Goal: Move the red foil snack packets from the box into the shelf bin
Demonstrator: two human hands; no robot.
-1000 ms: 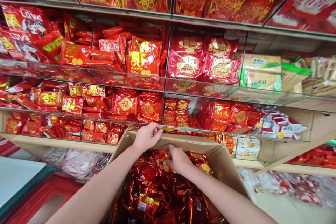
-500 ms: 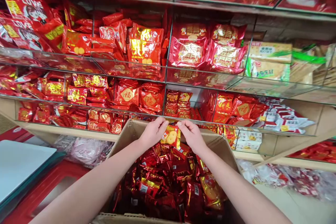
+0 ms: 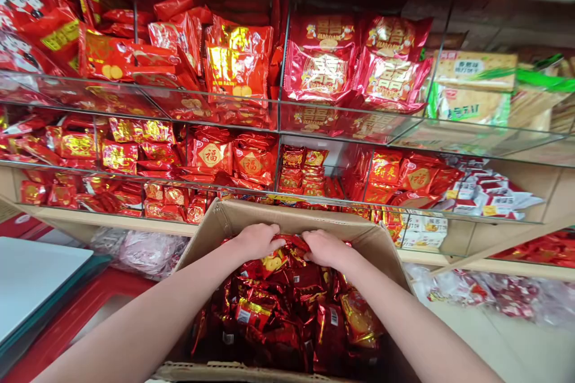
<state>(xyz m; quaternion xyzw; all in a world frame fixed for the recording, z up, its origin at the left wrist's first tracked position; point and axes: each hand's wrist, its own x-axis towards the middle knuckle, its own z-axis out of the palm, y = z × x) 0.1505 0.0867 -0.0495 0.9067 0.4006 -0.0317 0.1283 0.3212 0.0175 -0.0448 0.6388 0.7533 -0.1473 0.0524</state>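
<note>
My left hand (image 3: 259,242) reaches into a cardboard box (image 3: 296,215), its thumb and fingertips apart at the edge of a red packet. My right hand (image 3: 324,248) is opposite, fingers curved and a little apart, touching the packets on that side. Between the hands lies a shiny red biscuit packet (image 3: 294,244); no firm hold on it is visible. A packet with a yellow biscuit picture (image 3: 275,261) lies just below my left fingertips. Many red and gold packets (image 3: 287,335) fill the box.
Behind the box rise shelves with clear dividers, holding red snack packets (image 3: 236,75), pink-red packets (image 3: 321,72) and pale cracker packs (image 3: 476,87). Plastic bags (image 3: 146,253) lie under the bottom shelf. At left are a white lid (image 3: 40,281) and a red tub rim (image 3: 96,305).
My hands have come down and back into the box. Before, they held a yellow and red biscuit packet between them near the far rim. The view has shifted slightly.
</note>
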